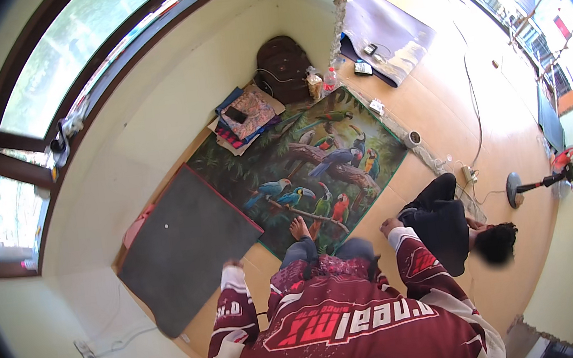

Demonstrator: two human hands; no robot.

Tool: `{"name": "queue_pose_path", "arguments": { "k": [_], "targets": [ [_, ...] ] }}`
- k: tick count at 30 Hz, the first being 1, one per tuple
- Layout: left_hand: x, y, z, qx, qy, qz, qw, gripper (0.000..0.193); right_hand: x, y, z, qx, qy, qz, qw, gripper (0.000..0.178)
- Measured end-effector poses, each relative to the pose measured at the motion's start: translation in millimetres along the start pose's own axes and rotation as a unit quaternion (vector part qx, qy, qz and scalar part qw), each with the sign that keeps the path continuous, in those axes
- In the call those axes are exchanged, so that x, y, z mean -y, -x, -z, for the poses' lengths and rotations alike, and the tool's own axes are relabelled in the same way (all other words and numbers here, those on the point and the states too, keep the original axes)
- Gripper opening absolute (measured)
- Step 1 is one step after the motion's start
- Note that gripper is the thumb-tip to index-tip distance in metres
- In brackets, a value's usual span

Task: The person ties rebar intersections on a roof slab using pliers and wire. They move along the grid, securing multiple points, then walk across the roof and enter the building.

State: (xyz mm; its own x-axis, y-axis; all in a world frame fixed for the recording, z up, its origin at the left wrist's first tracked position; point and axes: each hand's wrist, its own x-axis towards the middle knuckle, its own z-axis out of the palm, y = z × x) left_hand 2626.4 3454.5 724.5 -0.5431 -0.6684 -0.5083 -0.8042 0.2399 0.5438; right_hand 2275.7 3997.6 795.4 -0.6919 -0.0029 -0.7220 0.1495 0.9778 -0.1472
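Note:
My left hand (pixel 232 263) is held out over the near corner of a dark grey mat (pixel 188 247), at the end of a maroon and white sleeve. My right hand (pixel 391 225) hangs out to the other side, beside a person in dark clothes (pixel 440 225) on the floor. Both hands look small and foreshortened, and their fingers do not show clearly. No object can be made out in either. Between them, my bare foot (pixel 299 228) rests on a large mat printed with parrots and toucans (pixel 278 169).
A pile of folded cloths (pixel 249 116) with a black phone (pixel 237 114) lies on the printed mat's far-left corner. Behind it stand a brown backpack (pixel 283 66) and a plastic bottle (pixel 330 81). A fan (pixel 538 184), cables and a purple mat (pixel 383 33) are to the right.

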Motion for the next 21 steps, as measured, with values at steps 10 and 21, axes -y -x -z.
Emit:
{"name": "queue_pose_path", "arguments": {
  "k": [10,21],
  "targets": [
    [-329.5,-214.8,35.8,-0.029,0.080,-0.079,0.993,0.021,55.2,-206.6,109.0,0.011,-0.129,-0.055,0.990,0.038],
    [-254.9,-142.2,-32.1,0.142,-0.038,0.314,0.938,0.016,313.1,-566.7,253.0,0.053,-0.034,0.040,0.997,0.042]
  ]
}}
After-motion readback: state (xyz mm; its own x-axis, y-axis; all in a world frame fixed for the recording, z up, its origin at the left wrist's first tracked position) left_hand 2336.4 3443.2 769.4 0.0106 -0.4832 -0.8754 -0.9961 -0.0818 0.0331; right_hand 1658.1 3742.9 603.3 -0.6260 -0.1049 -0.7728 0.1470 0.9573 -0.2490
